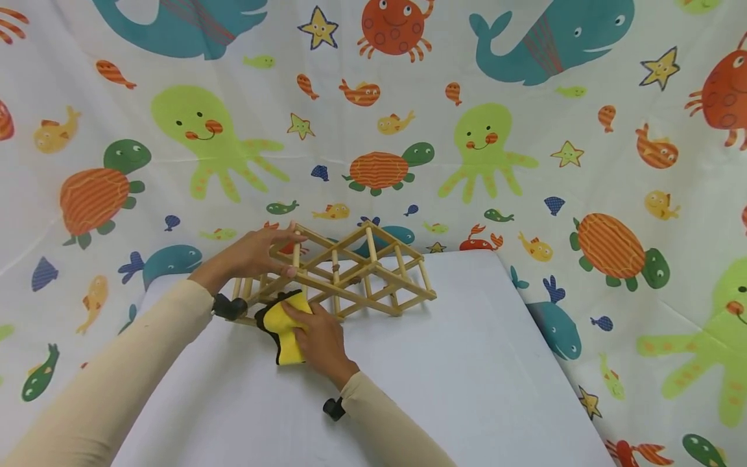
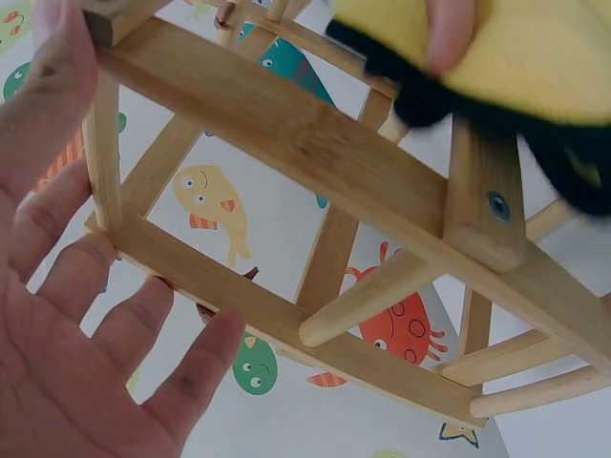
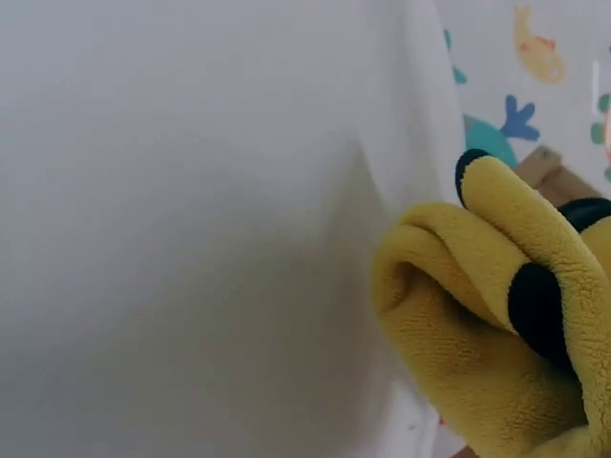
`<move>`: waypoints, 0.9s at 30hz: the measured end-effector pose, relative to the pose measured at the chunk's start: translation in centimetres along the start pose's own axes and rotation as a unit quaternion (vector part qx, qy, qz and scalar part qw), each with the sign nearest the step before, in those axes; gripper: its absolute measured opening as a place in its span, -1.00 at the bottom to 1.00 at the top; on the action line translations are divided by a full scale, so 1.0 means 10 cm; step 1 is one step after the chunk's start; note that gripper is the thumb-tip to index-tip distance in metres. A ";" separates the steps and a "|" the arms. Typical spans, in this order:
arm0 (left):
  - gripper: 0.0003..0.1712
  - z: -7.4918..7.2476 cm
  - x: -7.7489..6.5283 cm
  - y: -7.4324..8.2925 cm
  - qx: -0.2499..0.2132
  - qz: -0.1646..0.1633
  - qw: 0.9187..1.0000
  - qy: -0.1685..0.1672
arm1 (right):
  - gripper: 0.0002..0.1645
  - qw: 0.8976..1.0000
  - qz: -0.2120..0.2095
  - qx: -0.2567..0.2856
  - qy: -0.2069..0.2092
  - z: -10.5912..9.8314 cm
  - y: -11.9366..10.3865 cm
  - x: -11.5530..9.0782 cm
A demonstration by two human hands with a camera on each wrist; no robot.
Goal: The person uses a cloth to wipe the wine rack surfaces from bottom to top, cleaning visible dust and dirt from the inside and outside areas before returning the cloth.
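Observation:
A folding wooden lattice rack (image 1: 373, 285), made of slats joined by round dowels, stands tilted on the white table. My left hand (image 1: 257, 253) grips its upper left end. In the left wrist view, the thumb lies at a top corner and the fingers (image 2: 200, 372) spread along a slat (image 2: 239, 296). My right hand (image 1: 323, 340) holds a bunched yellow cloth (image 1: 286, 331) with black edging against the near left part of the rack. Folds of the cloth (image 3: 468, 353) fill the right side of the right wrist view, hiding most of that hand.
The white-covered table (image 1: 467, 363) extends in front and to the right of the rack. Behind it hangs a curtain (image 1: 327, 143) printed with sea animals. Each wrist carries a small black camera (image 1: 230, 307).

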State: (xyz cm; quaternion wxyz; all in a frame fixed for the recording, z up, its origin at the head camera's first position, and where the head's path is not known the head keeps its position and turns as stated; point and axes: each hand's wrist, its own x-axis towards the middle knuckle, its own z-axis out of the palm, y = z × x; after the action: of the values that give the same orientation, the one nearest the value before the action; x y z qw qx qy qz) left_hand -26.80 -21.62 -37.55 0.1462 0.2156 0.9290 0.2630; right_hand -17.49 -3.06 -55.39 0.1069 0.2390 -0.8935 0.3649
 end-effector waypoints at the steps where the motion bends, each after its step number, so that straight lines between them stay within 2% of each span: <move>1: -0.05 -0.01 0.00 0.00 0.001 0.002 1.000 0.001 | -0.20 1.000 0.016 0.000 0.001 0.00 0.04 -0.03; 8: -0.04 -0.04 -0.03 0.01 0.006 -0.008 1.000 -0.003 | -0.25 0.995 0.097 0.010 -0.012 -0.09 0.34 -0.22; 14: -0.02 -0.03 -0.01 -0.01 0.005 -0.016 1.000 -0.004 | -0.32 0.982 0.187 0.030 -0.020 -0.20 0.57 -0.37; 19: -0.03 -0.02 -0.01 0.01 0.000 -0.020 1.000 -0.005 | -0.38 0.971 0.235 0.040 -0.029 -0.34 0.68 -0.48; 22: -0.03 0.00 0.00 0.02 0.002 -0.016 1.000 -0.006 | -0.39 0.970 0.233 0.066 -0.007 -0.42 0.70 -0.56; 27: -0.01 0.01 0.04 0.02 0.004 -0.017 1.000 -0.010 | -0.38 0.975 0.174 0.132 0.026 -0.57 0.70 -0.69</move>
State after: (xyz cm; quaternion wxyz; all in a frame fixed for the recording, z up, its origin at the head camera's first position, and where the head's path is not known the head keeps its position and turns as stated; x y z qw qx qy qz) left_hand -27.02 -21.20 -37.60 0.1596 0.2027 0.9321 0.2544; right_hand -15.01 7.73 -58.03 0.0327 0.0818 -0.8623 0.4986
